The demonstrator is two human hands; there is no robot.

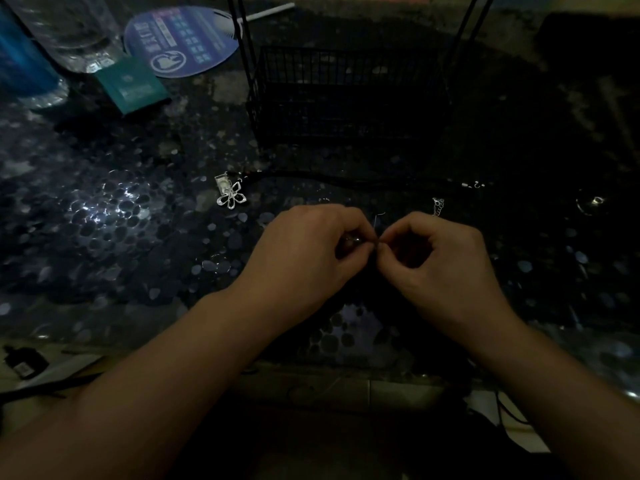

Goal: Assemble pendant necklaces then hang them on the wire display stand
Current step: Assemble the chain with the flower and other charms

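My left hand and my right hand meet fingertip to fingertip over the dark table. The left fingers curl round a small shiny pendant piece. The right thumb and forefinger pinch a thin dark cord at that same spot. A silver flower pendant lies on the table to the left, attached to a black cord that runs right to a metal clasp. The black wire display stand rises behind, with a mesh basket at its base.
A short silver chain piece lies just beyond my right hand, and a ring-like item sits far right. A round printed fan, a teal box and plastic bottles occupy the back left.
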